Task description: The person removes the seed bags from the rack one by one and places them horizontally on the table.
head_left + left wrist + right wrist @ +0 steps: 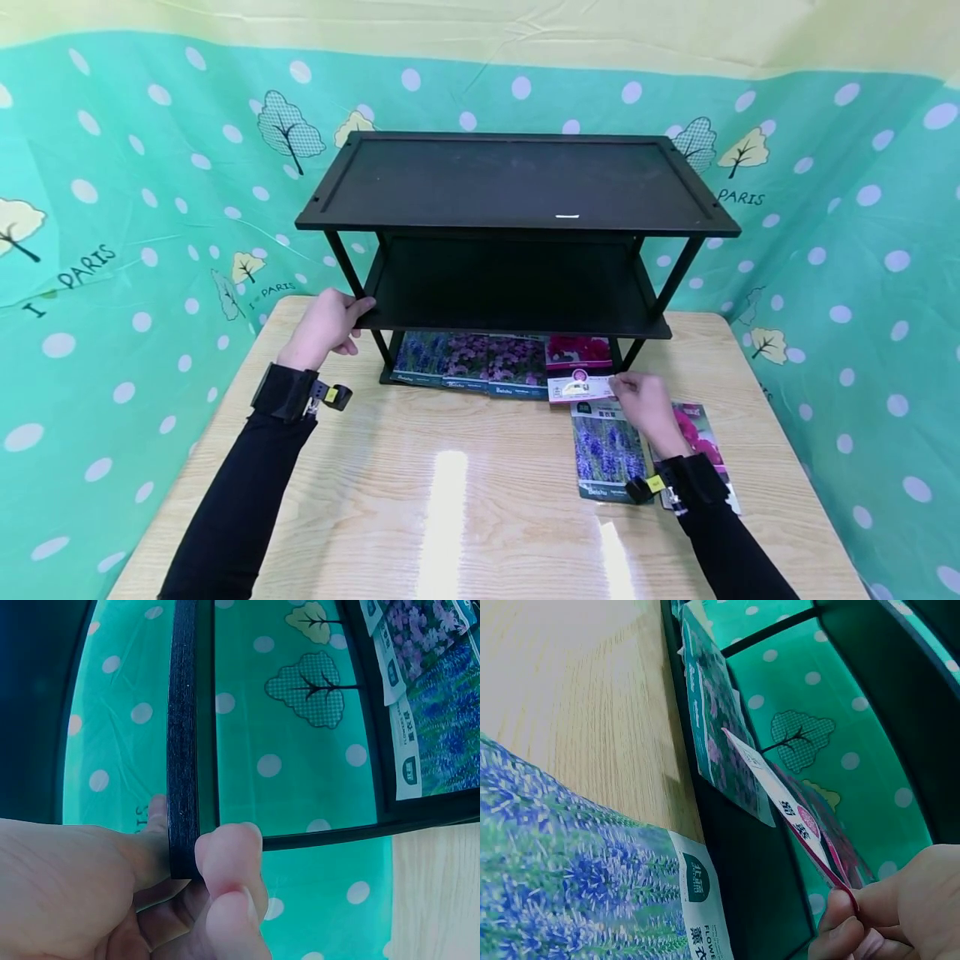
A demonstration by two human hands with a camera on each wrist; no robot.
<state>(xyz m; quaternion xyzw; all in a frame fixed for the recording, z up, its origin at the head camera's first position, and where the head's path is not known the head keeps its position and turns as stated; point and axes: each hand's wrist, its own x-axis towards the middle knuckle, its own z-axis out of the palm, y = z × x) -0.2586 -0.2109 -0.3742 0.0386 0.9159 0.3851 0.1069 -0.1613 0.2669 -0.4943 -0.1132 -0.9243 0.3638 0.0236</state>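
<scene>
A black tiered shelf rack [517, 183] stands at the back of the table. At its left front corner, my left hand [322, 327] grips the middle shelf [510, 287]; in the left wrist view the thumb and fingers close around the shelf edge [184, 742]. My right hand [648, 408] pinches a pink-flower seed packet [576, 354] by its lower right corner, at the right end of the bottom shelf. Seen from the right wrist, this packet [802, 814] is tilted over the shelf. Beside it on the bottom shelf lie blue-flower [422, 358] and purple-flower seed packets [517, 362].
On the wooden table [375, 500], a blue-flower seed packet [609, 450] and a pink-flower packet [701, 429] lie under my right forearm. A green dotted curtain [150, 208] surrounds the table at the back and sides. A small white strip [567, 217] marks the top shelf.
</scene>
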